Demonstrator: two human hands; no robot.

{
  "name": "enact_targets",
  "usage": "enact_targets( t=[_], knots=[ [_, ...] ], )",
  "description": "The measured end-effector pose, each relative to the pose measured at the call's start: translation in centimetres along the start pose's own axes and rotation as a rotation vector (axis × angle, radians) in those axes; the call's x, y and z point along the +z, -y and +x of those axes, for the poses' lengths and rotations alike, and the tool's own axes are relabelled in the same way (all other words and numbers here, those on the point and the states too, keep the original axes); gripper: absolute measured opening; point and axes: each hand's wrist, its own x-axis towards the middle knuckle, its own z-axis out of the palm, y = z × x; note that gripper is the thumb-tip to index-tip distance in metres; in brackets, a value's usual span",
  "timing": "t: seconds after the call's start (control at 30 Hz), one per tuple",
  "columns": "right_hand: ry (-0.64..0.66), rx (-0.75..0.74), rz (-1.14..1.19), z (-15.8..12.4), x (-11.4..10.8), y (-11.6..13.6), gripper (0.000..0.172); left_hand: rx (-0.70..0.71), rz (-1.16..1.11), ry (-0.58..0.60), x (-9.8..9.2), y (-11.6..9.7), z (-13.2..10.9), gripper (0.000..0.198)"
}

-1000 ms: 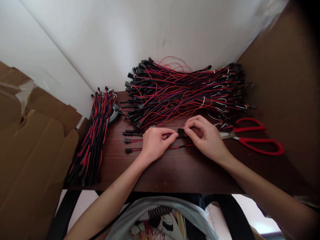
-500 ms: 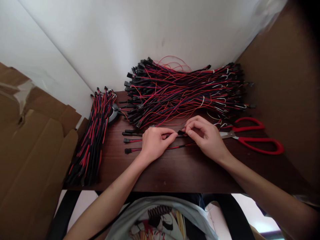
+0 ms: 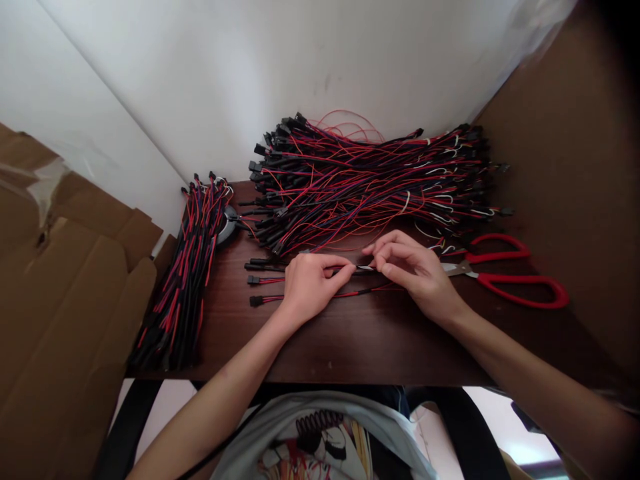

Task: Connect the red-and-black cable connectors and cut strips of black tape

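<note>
Between thumb and forefinger, my left hand [image 3: 313,283] pinches a thin dark wire lead [image 3: 365,268] just above the table. My right hand [image 3: 413,268] is at the lead's other side, its curled fingers closed on it, with a short pale part showing between the hands. The end inside the right fingers is hidden. Below and left of my hands lie several loose cables with black connectors [image 3: 256,301]. Red-handled scissors [image 3: 523,279] lie right of my right hand, blades towards it.
A large heap of red and black wire harnesses [image 3: 360,180] lies along the wall. Another bundle [image 3: 183,280] is at the left, beside a grey ring-shaped roll [image 3: 230,230]. Cardboard [image 3: 60,320] stands at the left, and a brown panel [image 3: 565,167] at the right.
The black connector seen between my hands is now out of sight, and a pale strip shows there. My right thumb has moved slightly right and down; the left hand stays put.
</note>
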Motion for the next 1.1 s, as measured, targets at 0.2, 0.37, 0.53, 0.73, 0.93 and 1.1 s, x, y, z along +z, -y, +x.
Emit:
enact_targets(
  t=[0.2,0.37,0.53,0.73,0.93,1.1],
  knots=[
    [-0.001,0.031,0.067,0.0,-0.2,0.0,0.023,-0.001,-0.021,0.005,0.1,0.1,0.0,0.019],
    [-0.016,0.045,0.094,0.0,-0.1,-0.3,0.023,-0.002,0.001,0.001,0.0,0.0,0.0,0.019],
    [-0.025,0.065,0.234,-0.1,0.0,-0.6,0.020,-0.005,0.011,-0.001,0.0,-0.1,0.0,0.019],
    [-0.123,0.146,0.401,0.4,0.1,-0.5,0.014,-0.005,0.011,-0.003,0.0,-0.2,0.1,0.018],
    [-0.300,0.210,0.451,0.8,0.9,-1.4,0.022,-0.006,0.018,0.000,0.0,-0.3,0.0,0.019],
    [-0.185,0.079,0.209,0.2,0.9,-0.8,0.009,-0.014,0.014,0.004,0.0,-0.2,0.0,0.019]
  ],
)
